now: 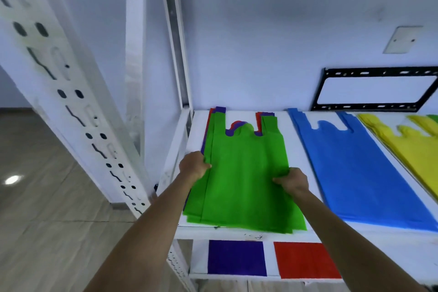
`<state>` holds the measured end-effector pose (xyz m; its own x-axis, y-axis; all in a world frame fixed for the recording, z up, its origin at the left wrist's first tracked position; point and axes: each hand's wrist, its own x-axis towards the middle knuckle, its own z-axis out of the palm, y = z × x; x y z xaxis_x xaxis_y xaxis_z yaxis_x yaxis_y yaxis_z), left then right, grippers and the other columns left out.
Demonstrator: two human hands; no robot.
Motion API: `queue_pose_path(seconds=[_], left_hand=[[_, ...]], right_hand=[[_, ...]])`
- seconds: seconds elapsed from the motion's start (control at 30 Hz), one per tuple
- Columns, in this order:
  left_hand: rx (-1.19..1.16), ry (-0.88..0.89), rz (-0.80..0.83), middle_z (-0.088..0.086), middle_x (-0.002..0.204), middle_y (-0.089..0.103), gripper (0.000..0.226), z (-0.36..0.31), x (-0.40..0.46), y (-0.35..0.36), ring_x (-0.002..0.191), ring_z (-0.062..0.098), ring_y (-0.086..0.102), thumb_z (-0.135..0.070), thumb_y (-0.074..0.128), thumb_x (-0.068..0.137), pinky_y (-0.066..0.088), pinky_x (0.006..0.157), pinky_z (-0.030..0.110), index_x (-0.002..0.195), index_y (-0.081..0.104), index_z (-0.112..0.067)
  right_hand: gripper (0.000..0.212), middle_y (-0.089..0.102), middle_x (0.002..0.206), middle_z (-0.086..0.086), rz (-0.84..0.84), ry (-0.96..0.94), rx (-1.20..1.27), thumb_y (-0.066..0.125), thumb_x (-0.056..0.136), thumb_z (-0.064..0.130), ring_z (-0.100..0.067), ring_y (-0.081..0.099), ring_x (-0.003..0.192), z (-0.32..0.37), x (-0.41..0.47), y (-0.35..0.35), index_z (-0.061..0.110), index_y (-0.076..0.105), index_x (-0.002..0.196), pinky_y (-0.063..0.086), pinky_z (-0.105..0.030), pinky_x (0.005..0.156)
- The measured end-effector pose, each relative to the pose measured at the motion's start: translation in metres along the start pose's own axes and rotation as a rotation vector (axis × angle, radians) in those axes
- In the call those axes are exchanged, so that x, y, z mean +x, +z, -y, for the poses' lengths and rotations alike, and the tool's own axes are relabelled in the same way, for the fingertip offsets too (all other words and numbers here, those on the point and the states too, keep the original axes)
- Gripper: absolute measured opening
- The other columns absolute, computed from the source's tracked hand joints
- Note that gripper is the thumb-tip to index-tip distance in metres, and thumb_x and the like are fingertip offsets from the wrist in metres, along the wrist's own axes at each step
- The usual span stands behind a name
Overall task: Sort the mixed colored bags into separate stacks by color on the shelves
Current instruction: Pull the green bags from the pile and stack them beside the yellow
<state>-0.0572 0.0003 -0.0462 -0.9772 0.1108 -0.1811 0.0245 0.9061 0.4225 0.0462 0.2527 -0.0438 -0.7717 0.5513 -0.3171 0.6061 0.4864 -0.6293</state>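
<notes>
A green bag [244, 173] lies on top of a mixed pile at the left of the white upper shelf [294, 154]. Purple and red bag edges [259, 118] stick out behind its handles. My left hand [193, 165] pinches the green bag's left edge. My right hand [292, 181] grips its right side, bunching the fabric. A blue bag stack [360, 173] lies flat to the right, and a yellow stack [412, 147] beyond that. On the lower shelf a purple stack [235, 257] sits beside a red stack [305, 259].
A white perforated shelf upright [71, 92] leans across the left. Another metal post [176, 38] stands at the shelf's back left corner. A black wall bracket [376, 90] hangs behind the shelf. Wooden floor [35, 197] shows at the left.
</notes>
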Motion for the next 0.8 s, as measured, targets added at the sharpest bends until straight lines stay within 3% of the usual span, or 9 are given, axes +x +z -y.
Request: queue_pose_path(seconds=[0.13, 0.3, 0.4, 0.47, 0.5, 0.57, 0.6, 0.7, 0.8], left_hand=[[-0.124, 0.006, 0.066, 0.001, 0.060, 0.051, 0.032, -0.005, 0.006, 0.003, 0.063, 0.018, 0.052, -0.019, 0.069, 0.083, 0.039, 0.065, 0.026, 0.058, 0.050, -0.013], [-0.337, 0.080, 0.066, 0.001, 0.082, 0.057, 0.002, -0.017, 0.005, 0.007, 0.080, 0.018, 0.054, -0.016, 0.063, 0.084, 0.039, 0.072, 0.027, 0.085, 0.062, -0.015], [-0.689, -0.037, 0.089, 0.001, 0.086, 0.055, 0.022, -0.026, 0.005, 0.004, 0.075, 0.014, 0.052, -0.032, 0.058, 0.090, 0.045, 0.077, 0.034, 0.099, 0.053, -0.012], [-0.755, -0.144, 0.170, 0.013, 0.126, 0.055, 0.067, -0.027, 0.007, 0.004, 0.111, 0.026, 0.057, -0.046, 0.064, 0.085, 0.044, 0.102, 0.043, 0.132, 0.040, -0.004], [-0.713, -0.166, 0.222, 0.017, 0.144, 0.042, 0.085, -0.026, 0.005, 0.005, 0.128, 0.032, 0.047, -0.045, 0.068, 0.083, 0.038, 0.110, 0.043, 0.145, 0.027, -0.003], [-0.679, -0.158, 0.279, 0.017, 0.151, 0.036, 0.090, -0.027, 0.003, 0.007, 0.136, 0.033, 0.040, -0.042, 0.072, 0.080, 0.035, 0.113, 0.045, 0.147, 0.025, -0.005], [-0.726, -0.166, 0.308, 0.016, 0.152, 0.035, 0.091, -0.027, 0.001, 0.007, 0.138, 0.033, 0.038, -0.049, 0.070, 0.079, 0.033, 0.114, 0.048, 0.147, 0.028, -0.007], [-0.850, -0.192, 0.362, 0.010, 0.160, 0.019, 0.094, -0.030, -0.006, 0.002, 0.146, 0.032, 0.022, -0.077, 0.042, 0.080, 0.017, 0.117, 0.052, 0.153, 0.021, -0.021], [-0.760, -0.160, 0.312, 0.012, 0.158, 0.024, 0.102, -0.029, -0.010, 0.002, 0.144, 0.032, 0.027, -0.081, 0.044, 0.074, 0.021, 0.117, 0.049, 0.151, 0.026, -0.017]], right_hand=[[0.031, 0.069, 0.095, -0.020, -0.005, 0.037, -0.008, 0.076, 0.078, 0.021, -0.027, 0.059, 0.078, 0.001, 0.000, 0.000, -0.002, 0.066, 0.096, 0.049, -0.032, 0.072], [0.028, 0.061, 0.082, -0.015, -0.025, 0.045, 0.043, 0.074, 0.078, 0.015, -0.026, 0.058, 0.076, 0.005, 0.001, -0.005, -0.004, 0.068, 0.097, 0.046, -0.030, 0.068], [0.024, 0.062, 0.082, -0.016, -0.013, 0.031, 0.096, 0.073, 0.078, 0.012, -0.026, 0.058, 0.075, 0.007, 0.001, -0.006, -0.004, 0.069, 0.096, 0.046, -0.030, 0.067], [0.028, 0.063, 0.084, -0.017, 0.035, 0.046, 0.145, 0.074, 0.078, 0.012, -0.027, 0.059, 0.075, 0.008, -0.002, -0.008, -0.005, 0.068, 0.099, 0.047, -0.030, 0.065], [0.030, 0.064, 0.084, -0.017, 0.066, 0.056, 0.157, 0.074, 0.078, 0.013, -0.027, 0.060, 0.074, 0.008, -0.004, -0.007, -0.006, 0.068, 0.101, 0.048, -0.030, 0.062], [0.033, 0.064, 0.085, -0.016, 0.093, 0.060, 0.148, 0.074, 0.079, 0.019, -0.026, 0.060, 0.072, 0.009, -0.008, -0.007, -0.004, 0.067, 0.103, 0.048, -0.029, 0.060], [0.034, 0.064, 0.085, -0.015, 0.087, 0.053, 0.131, 0.073, 0.080, 0.022, -0.025, 0.059, 0.071, 0.008, -0.010, -0.007, -0.002, 0.065, 0.102, 0.047, -0.029, 0.060], [0.035, 0.067, 0.096, -0.017, 0.065, 0.036, 0.038, 0.071, 0.083, 0.026, -0.024, 0.059, 0.073, 0.007, -0.016, -0.009, 0.000, 0.063, 0.105, 0.051, -0.032, 0.067], [0.036, 0.066, 0.106, -0.021, 0.059, 0.060, 0.040, 0.071, 0.082, 0.016, -0.026, 0.059, 0.082, 0.003, -0.022, -0.010, -0.001, 0.060, 0.112, 0.050, -0.032, 0.071]])
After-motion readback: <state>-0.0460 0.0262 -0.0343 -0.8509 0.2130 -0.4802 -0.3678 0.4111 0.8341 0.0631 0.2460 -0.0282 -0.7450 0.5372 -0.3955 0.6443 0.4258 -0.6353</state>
